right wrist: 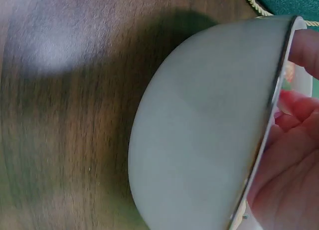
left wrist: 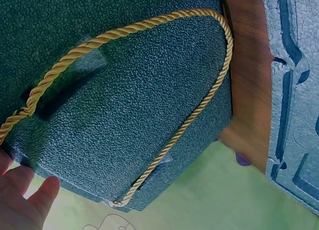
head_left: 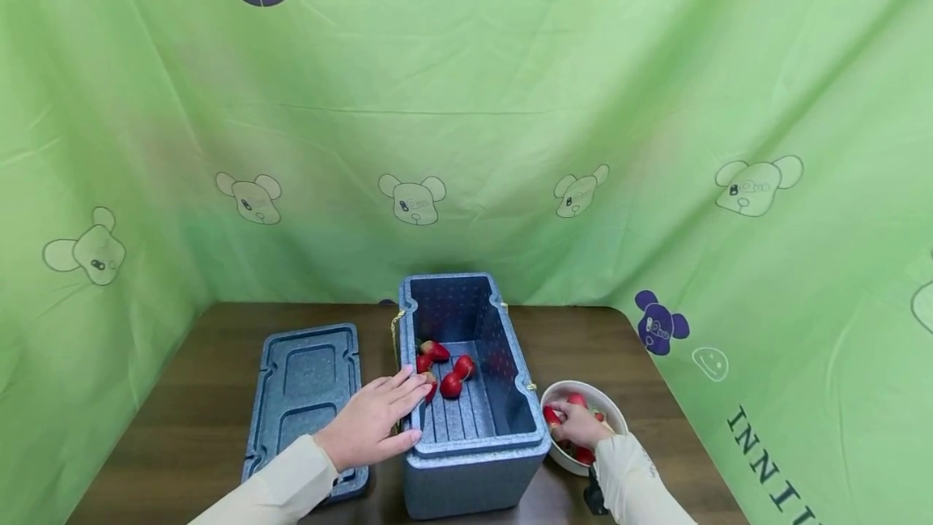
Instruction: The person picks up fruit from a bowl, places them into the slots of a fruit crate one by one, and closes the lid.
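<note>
While one box (head_left: 481, 472) shows five strawberries (head_left: 450, 385), one bowl (right wrist: 199, 125) holds others.

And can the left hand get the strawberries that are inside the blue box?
Probably yes: the left hand rests at the rim of the blue box, its lid lies beside it, and nothing seems to cover the strawberries inside.

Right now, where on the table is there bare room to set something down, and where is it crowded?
The table is bare left of the lid, beyond the bowl beside the box, and right of the bowl. It is crowded between box and bowl, and inside the bowl, with strawberries and the right hand.
</note>
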### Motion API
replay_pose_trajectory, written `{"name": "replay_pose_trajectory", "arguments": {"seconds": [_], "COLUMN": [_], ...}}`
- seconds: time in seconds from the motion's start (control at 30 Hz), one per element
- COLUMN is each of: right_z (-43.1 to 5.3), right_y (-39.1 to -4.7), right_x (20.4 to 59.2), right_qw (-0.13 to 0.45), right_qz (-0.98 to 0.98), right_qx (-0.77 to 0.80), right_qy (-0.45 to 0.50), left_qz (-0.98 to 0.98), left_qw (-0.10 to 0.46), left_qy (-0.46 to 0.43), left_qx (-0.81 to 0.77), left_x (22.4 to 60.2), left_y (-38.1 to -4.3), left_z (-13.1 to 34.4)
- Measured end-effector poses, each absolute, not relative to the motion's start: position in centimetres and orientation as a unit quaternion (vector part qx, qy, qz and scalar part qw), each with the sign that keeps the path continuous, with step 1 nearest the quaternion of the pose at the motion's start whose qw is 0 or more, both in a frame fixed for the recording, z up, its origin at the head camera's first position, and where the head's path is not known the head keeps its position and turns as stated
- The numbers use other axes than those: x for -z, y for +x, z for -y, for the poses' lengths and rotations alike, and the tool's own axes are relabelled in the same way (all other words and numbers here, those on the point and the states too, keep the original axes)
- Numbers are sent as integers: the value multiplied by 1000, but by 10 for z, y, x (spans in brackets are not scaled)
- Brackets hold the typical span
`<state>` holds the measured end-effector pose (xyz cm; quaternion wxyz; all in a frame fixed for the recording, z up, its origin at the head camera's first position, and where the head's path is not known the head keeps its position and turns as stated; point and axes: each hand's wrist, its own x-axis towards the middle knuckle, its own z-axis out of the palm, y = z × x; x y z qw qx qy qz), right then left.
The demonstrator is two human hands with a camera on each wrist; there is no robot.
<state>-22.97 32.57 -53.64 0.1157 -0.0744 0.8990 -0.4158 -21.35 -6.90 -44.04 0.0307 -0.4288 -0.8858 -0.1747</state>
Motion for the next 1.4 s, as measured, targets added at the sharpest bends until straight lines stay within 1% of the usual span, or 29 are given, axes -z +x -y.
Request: {"name": "replay_pose_trajectory", "arguments": {"seconds": [0.23, 0.5, 0.83, 0.97, 1.17, 1.27, 1.4], "right_z": [-330, -331, -329, -329, -334, -335, -336], "right_y": [-224, -220, -220, -219, -221, -220, -220], "right_x": [532, 524, 524, 523, 512, 503, 489], "right_qw": [126, 122, 104, 101, 84, 82, 87], "right_qz": [-893, -879, -911, -911, -898, -895, -894], "right_qx": [426, 455, 397, 399, 429, 438, 439], "right_qy": [-76, -72, -41, -37, -45, -23, 10], "left_qz": [883, 881, 886, 884, 877, 878, 880], "left_qw": [42, 49, 28, 37, 68, 66, 46], "left_qy": [-436, -436, -426, -430, -439, -439, -434], "left_qx": [172, 177, 182, 181, 181, 181, 185], "left_x": [442, 443, 442, 442, 443, 443, 442], "left_y": [-213, -214, -213, -213, -213, -213, -212], "left_z": [69, 70, 69, 70, 70, 70, 69]}}
